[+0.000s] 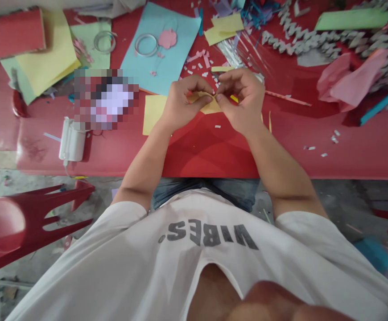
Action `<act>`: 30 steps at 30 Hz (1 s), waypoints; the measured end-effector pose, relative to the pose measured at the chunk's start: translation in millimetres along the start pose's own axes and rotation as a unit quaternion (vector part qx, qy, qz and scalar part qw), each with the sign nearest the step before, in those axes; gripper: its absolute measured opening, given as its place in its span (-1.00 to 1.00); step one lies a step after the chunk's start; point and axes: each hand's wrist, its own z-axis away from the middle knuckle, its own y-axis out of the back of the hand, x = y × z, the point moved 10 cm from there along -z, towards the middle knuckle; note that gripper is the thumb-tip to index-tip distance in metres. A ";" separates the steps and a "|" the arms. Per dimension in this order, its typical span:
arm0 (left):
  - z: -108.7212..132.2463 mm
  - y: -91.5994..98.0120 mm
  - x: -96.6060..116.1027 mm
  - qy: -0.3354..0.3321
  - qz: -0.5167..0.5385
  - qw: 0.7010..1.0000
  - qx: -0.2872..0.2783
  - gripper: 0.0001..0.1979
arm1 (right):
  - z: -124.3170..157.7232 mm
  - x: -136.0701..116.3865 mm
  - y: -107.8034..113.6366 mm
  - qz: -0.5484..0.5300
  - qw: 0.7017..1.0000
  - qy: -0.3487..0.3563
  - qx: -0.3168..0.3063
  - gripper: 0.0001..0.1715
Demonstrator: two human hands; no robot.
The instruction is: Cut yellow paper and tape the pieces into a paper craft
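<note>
The near edge of the red tabletop [210, 158] runs straight across in front of the person, and a wide stretch of red surface lies between the hands and that edge, with one white scrap [217, 126] on it. Beyond the right forearm, towards the right near part, more red surface shows, with a few small white snippets. The left side is tighter: a white plastic device [71, 140] stands close to the near left corner, and a yellow sheet [153, 117] lies just beside the left wrist. Towards the far edge, room is narrow: a light blue sheet [162, 67], scattered cuttings and, at the far right corner, a heap of grey folded-paper chain [301, 38] take up the surface. A pink stick [289, 97] reaches out to the right of the hands.

The left hand [184, 100] and the right hand [244, 100] both pinch a small yellow paper piece [213, 108], thumbs against forefingers, midway between the forearms. It is matte and looks bent up where the fingertips meet; fingers hide much of it.
</note>
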 end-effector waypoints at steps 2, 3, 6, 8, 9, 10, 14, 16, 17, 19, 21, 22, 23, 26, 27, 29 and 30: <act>0.6 -1.7 0.3 0.015 -0.002 1.000 -0.008 -0.87 | 1.1 1.3 0.5 -0.001 1.000 0.006 0.009 -0.29; 0.8 -2.5 0.4 0.021 0.000 1.000 -0.012 -0.87 | 1.6 1.7 0.4 -0.003 1.000 0.009 0.012 -0.28; 0.9 -4.3 3.2 0.013 0.012 1.000 -0.019 -0.92 | 2.7 1.9 -0.9 -0.002 1.000 0.009 0.011 -0.27; 0.8 -5.0 0.9 0.019 0.012 0.999 -0.023 -0.92 | 3.3 1.5 -1.2 0.010 1.000 -0.002 0.008 -0.28; 0.7 -5.1 -1.2 0.026 0.008 0.999 -0.023 -0.90 | 3.5 0.5 -0.5 0.015 1.000 -0.008 0.009 -0.28; 0.5 -4.7 -2.6 0.029 0.006 0.999 -0.022 -0.90 | 3.6 -1.2 0.6 0.017 1.000 -0.010 0.011 -0.27; -0.4 -1.3 -0.3 0.014 0.004 1.000 -0.021 -0.91 | 2.6 -9.2 3.8 0.004 1.000 -0.008 0.015 -0.22; -0.4 -1.7 -2.2 0.030 -0.009 0.999 -0.035 -0.86 | 1.5 -9.6 3.2 -0.001 1.000 -0.017 0.006 -0.25; -0.4 -1.6 -2.6 0.035 -0.013 0.999 -0.038 -0.83 | 0.8 -9.1 3.2 -0.003 1.000 -0.024 0.002 -0.26; -0.8 -0.9 -0.6 0.029 -0.009 0.999 -0.038 -0.82 | -0.5 -7.1 3.4 -0.009 0.999 -0.042 -0.005 -0.26; -1.1 -0.5 0.4 0.020 -0.005 0.999 -0.032 -0.83 | -1.8 -5.2 4.1 -0.016 0.998 -0.061 -0.013 -0.25; -1.2 -1.0 -0.4 0.019 -0.008 0.999 -0.031 -0.83 | -2.4 -5.0 4.6 -0.019 0.997 -0.067 -0.016 -0.24; -1.1 -1.9 -2.3 0.022 -0.013 0.999 -0.032 -0.84 | -3.0 -5.3 5.1 -0.021 0.997 -0.070 -0.020 -0.24; -0.8 -2.7 -7.1 0.026 -0.017 0.999 -0.026 -0.84 | -3.5 -7.8 6.3 -0.015 0.998 -0.064 -0.025 -0.27; -0.7 -2.5 -8.3 0.027 -0.015 0.999 -0.023 -0.83 | -3.1 -8.6 6.1 -0.009 0.998 -0.058 -0.025 -0.28; -0.6 -3.2 -12.3 0.041 -0.009 0.999 -0.024 -0.80 | -1.8 -9.8 5.6 0.005 0.999 -0.041 -0.021 -0.28; -0.6 -4.1 -14.4 0.050 -0.004 0.998 -0.026 -0.78 | -0.9 -10.3 5.6 0.011 0.999 -0.031 -0.015 -0.28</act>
